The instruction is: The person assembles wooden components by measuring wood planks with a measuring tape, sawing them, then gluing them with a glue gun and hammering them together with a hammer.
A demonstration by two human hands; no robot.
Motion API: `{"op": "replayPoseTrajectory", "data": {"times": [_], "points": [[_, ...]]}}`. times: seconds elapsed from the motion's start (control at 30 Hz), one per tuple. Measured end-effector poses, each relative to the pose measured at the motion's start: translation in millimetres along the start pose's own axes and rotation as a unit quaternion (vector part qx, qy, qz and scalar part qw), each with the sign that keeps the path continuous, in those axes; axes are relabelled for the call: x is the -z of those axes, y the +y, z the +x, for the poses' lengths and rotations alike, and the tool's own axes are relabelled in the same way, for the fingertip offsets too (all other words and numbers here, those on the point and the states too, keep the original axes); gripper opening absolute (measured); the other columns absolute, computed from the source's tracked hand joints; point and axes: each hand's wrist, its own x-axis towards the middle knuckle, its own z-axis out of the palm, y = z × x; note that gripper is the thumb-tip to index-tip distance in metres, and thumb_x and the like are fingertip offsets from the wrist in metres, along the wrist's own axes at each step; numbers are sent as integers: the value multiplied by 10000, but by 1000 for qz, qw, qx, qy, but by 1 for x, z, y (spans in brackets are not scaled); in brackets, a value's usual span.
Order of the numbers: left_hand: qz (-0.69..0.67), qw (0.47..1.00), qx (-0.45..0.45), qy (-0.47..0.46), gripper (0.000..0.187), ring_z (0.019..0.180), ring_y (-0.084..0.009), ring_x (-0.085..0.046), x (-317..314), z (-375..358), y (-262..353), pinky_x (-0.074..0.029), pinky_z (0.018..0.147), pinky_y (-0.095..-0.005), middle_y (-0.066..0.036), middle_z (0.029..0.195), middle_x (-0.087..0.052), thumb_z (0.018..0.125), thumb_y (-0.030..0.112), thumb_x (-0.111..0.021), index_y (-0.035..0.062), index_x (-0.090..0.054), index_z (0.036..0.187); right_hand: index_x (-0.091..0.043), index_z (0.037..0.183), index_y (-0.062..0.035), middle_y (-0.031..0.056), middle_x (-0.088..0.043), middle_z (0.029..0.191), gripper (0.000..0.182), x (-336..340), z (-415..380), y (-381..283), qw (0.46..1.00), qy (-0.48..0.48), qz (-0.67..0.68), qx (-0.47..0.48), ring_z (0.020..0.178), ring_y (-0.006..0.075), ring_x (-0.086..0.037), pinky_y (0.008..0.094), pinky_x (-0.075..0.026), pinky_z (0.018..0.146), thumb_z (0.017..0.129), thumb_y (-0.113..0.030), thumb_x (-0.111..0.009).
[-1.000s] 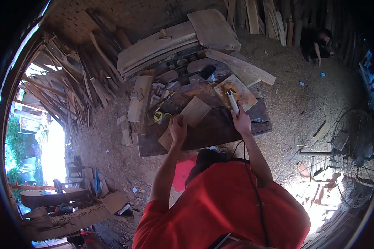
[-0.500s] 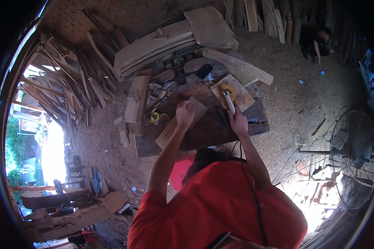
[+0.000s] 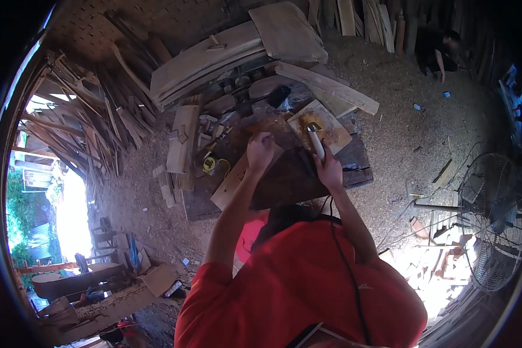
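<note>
My right hand [image 3: 329,169] is wrapped round a pale corded hand tool [image 3: 316,143], whose metal head points away from me. The tool is held over a square board [image 3: 337,138] with brown stains. My left hand [image 3: 261,152] is closed, its fingers curled above the far end of a light wooden plank [image 3: 228,187]; I cannot tell what, if anything, they hold. Both boards lie on a dark, worn workbench [image 3: 284,181]. A black cord [image 3: 354,278] runs over my red shirt.
Left on the bench are a yellow tape measure [image 3: 209,165] and stacked wood pieces [image 3: 182,139]. Long boards [image 3: 214,61] lie at the back. A wire fan cage [image 3: 487,203] stands right. Another person [image 3: 438,52] crouches far right. Loose timber [image 3: 87,127] leans at left.
The whole view has shifted slightly. My left hand has moved a little away from me relative to the plank. The tool stays in my right hand over the stained board.
</note>
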Motion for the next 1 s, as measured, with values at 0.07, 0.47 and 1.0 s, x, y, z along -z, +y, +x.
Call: {"op": "replayPoseTrajectory", "data": {"times": [0.07,0.47,1.0], "points": [[1,1000,-2,10,169,912,-339,-725,4,-1,-10,-574,824,-425,-174,982,-742,929,164,-726,24,-749,1021,-422,1576,-111,308,-711,1134,661,2,2,-2,1000,-10,-6,-10,978,536,-682,614,-565,832,1011,-361,-655],[215,976,35,-16,664,1355,-434,-509,37,-61,-63,-408,1128,-531,-245,1461,-541,895,349,-743,58,-546,1459,-468,1520,-90,314,-718,959,602,-1,4,3,1000,1,0,8,903,526,-698,599,-561,755,1017,-358,-659],[152,983,-99,-11,527,1335,-433,-499,1,-26,-27,-402,1146,-519,-221,1429,-536,910,163,-695,46,-551,1404,-446,1547,-90,316,-717,999,613,0,7,2,1000,-2,10,10,911,537,-689,602,-563,755,1024,-345,-640]]}}
